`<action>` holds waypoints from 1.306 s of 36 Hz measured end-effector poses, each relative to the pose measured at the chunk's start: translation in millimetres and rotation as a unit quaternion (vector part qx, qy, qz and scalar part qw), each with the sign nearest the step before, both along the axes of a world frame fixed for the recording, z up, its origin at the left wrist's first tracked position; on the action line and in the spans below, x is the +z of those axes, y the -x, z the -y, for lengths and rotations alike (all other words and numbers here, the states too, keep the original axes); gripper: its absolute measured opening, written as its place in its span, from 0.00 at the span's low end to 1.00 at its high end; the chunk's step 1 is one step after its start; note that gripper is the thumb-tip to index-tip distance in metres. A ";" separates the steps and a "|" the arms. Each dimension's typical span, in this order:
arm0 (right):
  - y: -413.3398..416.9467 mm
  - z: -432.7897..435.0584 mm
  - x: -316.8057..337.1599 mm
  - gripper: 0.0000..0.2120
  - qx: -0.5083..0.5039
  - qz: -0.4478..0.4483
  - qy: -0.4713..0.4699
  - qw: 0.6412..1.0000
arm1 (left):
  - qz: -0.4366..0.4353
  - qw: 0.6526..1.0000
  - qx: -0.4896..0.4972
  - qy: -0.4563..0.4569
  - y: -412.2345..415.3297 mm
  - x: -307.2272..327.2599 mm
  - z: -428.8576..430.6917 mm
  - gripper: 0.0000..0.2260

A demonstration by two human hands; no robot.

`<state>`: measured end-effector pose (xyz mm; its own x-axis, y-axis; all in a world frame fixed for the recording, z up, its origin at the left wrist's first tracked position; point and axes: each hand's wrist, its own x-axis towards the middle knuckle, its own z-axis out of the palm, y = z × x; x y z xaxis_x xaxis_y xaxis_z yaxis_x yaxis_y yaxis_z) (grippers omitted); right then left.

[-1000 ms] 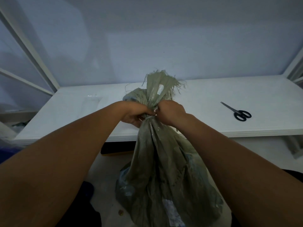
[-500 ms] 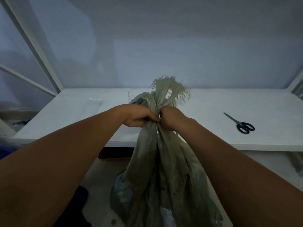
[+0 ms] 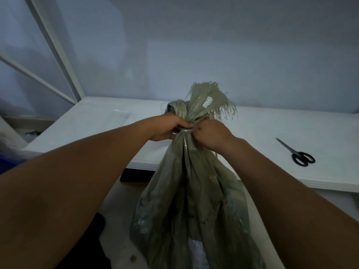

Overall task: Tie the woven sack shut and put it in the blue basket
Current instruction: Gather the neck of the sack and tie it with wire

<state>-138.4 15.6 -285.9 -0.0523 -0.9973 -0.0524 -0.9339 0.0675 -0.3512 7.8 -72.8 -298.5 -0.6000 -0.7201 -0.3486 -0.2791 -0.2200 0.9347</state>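
A grey-green woven sack (image 3: 194,200) stands on the floor in front of the white table, its neck bunched tight and its frayed top (image 3: 207,100) fanning out above. My left hand (image 3: 167,129) grips the neck from the left. My right hand (image 3: 211,134) pinches it from the right. A pale shiny tie (image 3: 184,131) shows around the neck between my two hands. A thin strand hangs down below my right wrist. A dark blue patch (image 3: 9,164) shows at the far left edge; I cannot tell whether it is the basket.
Black-handled scissors (image 3: 299,155) lie on the white table (image 3: 272,133) to the right. A white metal frame (image 3: 56,49) rises at the left. A grey wall closes the back. A dark object (image 3: 136,175) sits under the table edge.
The view has tilted up and shifted left. My hands stay at the neck of the sack; the right hand has moved slightly down and right, and the pale tie now shows between them.
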 end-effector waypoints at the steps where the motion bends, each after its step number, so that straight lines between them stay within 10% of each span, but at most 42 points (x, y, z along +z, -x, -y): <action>1: 0.2 -0.3 0.7 0.17 0.001 -0.004 0.000 1.000 | -0.012 1.000 0.005 -0.005 1.8 0.6 0.0 0.18; 47: 6.9 -2.6 -23.2 0.15 0.017 0.092 0.049 0.994 | 0.105 0.989 -0.101 -0.006 3.6 8.6 3.3 0.12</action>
